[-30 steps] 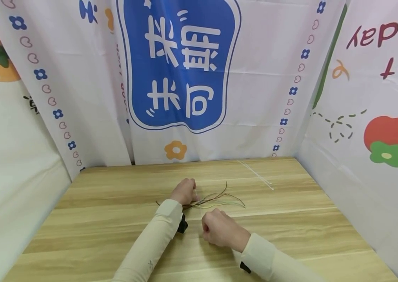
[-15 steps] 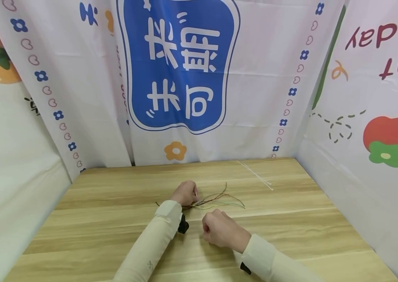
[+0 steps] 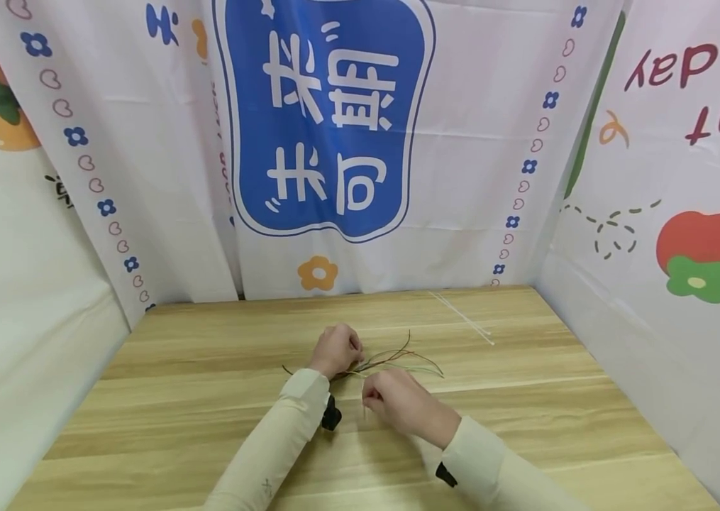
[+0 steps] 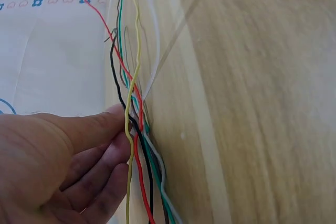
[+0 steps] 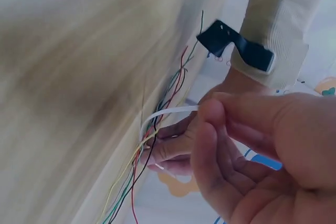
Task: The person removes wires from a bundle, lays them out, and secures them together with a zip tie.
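Several thin coloured wires (image 3: 398,357) lie in a loose bundle on the table. My left hand (image 3: 338,349) is at the bundle's middle, thumb and fingertips pinching where a white cable tie (image 5: 170,110) goes round the wires. A short white bit pokes out by those fingertips in the right wrist view. Close by on the near side, my right hand (image 3: 403,399) pinches the tie's tail between thumb and forefinger. Red, black, yellow, green and grey strands (image 4: 139,153) pass in front of the left fingertips in the left wrist view. The tie's closure is hidden.
Spare white cable ties (image 3: 464,319) lie at the back right of the wooden table (image 3: 206,397). Printed cloth walls (image 3: 474,142) enclose the back and sides. A black camera mount (image 5: 236,43) sits on the left wrist.
My right hand has shifted slightly forward towards the wires, and its fingers have turned. My left fingertips have come down and right onto the bundle. The spare ties stay in place.
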